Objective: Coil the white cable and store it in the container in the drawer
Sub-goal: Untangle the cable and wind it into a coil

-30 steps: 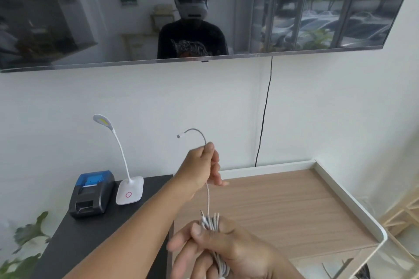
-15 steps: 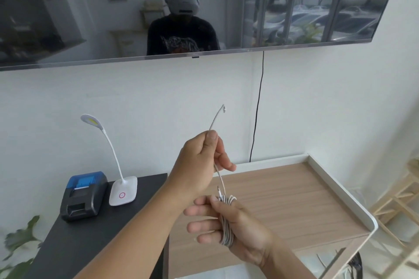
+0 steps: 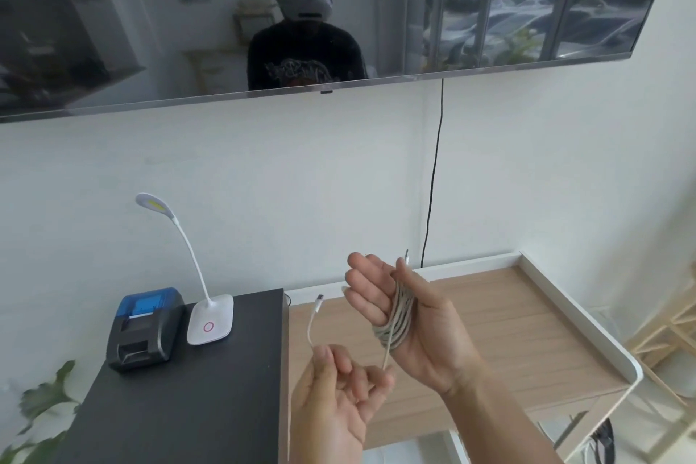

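The white cable (image 3: 395, 316) is wound in several loops around the palm of my right hand (image 3: 425, 324), which is raised with its fingers spread above the wooden table. One plug sticks up beside the thumb. A short free tail runs down from the coil to my left hand (image 3: 331, 399), which pinches it low and to the left; the other plug (image 3: 320, 298) curls up above that hand. No drawer or container is in view.
A black side table (image 3: 180, 403) on the left carries a blue-topped receipt printer (image 3: 145, 328) and a white gooseneck lamp (image 3: 209, 320). The wooden table (image 3: 527, 320) has a raised white rim. Above hangs a wall screen (image 3: 263, 11) with a black cord (image 3: 433, 177). Plant leaves show bottom left.
My left hand has come down from above the coil to below and left of it, carrying the free end. My right hand has risen and spread its fingers.
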`<state>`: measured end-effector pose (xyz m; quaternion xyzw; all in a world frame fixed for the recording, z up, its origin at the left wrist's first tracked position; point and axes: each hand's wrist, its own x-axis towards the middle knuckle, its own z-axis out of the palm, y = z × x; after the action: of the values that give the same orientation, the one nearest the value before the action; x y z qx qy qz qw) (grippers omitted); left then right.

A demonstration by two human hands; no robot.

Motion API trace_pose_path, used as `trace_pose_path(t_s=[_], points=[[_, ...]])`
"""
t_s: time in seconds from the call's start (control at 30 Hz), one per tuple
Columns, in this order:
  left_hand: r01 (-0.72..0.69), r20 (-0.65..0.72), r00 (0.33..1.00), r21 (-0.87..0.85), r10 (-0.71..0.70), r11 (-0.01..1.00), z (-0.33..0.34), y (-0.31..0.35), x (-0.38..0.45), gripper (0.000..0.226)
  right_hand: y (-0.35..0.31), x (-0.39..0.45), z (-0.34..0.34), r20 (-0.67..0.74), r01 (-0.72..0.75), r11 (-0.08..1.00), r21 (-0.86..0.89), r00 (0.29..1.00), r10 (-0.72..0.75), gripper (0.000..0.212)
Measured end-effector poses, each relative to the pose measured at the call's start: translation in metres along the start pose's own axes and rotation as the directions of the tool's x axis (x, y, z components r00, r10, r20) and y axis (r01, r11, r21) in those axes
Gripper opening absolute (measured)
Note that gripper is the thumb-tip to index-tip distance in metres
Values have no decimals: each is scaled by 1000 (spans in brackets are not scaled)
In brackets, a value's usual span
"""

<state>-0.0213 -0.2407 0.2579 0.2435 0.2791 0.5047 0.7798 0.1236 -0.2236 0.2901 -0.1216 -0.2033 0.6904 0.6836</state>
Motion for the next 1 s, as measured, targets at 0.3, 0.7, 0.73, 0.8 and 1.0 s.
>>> trace_pose_path(t_s=[0.3,0.7,0.73,0.8,1.0], points=[[144,-33,989,365,-141,920,-16,31,44,49,25,-24,28,264,-94,977,-190,954,143,26],[-335,338,940,939,-35,72,52,105,63,33,33,-26,7,179,-248,888,-387,925,336,39],[-347,345,938,937,34,48,53,103,60,32,33,-25,4,169,-242,894,-378,931,323,40],[-358,356,925,934,135,-12,58,98,52,26,33,-25,-1,146,-226,901,-370,944,296,42],[-386,395,818,916,418,-110,63,64,23,16,32,-25,-10,103,-131,953,-274,981,165,46]])
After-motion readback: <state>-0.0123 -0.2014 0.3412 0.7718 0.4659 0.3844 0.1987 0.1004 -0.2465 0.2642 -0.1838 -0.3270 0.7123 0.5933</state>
